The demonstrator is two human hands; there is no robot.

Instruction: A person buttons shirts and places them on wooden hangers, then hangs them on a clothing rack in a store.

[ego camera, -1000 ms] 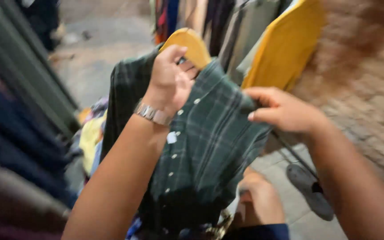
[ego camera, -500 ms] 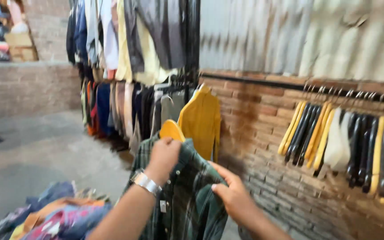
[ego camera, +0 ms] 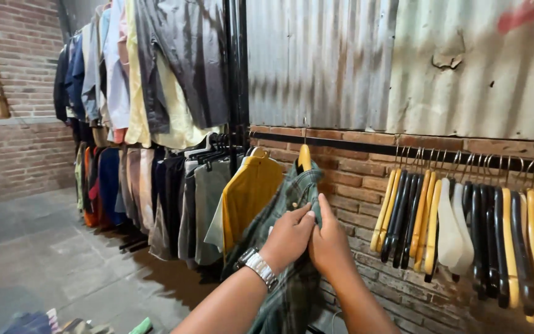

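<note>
**Green plaid shirt held at the rail, both hands on its collar**

Under the black rail [ego camera: 353,147] that runs along the brick wall [ego camera: 366,185], the green plaid shirt [ego camera: 279,247] hangs on a yellow wooden hanger [ego camera: 304,158]. The hook of the hanger is at the rail, but I cannot tell if it sits fully over it.

The left hand [ego camera: 288,238], with a metal watch [ego camera: 259,267] on the wrist, grips the shirt cloth just below the collar, with fingers folded and thumb pressed on the fabric. The right hand [ego camera: 329,244] is just beside it, touching it, and pinches the same part of the collar edge between thumb and fingers. Both hands are closed on the shirt, and neither one is on the hanger.

The relation that matters is up and down. The hanger is directly above the two hands, and the shirt has its long axis vertical, falling from the hanger past the hands toward the floor [ego camera: 44,260]. The two hands are almost equally near to the hanger; the right one is slightly closer to the wall.

To the left of the shirt, very near, hangs a yellow shirt [ego camera: 248,198], and after it a row of dark and grey clothes [ego camera: 174,198]. To the right, well apart along the same rail, hangs a group of empty hangers [ego camera: 465,229] in yellow, black and white.
</note>
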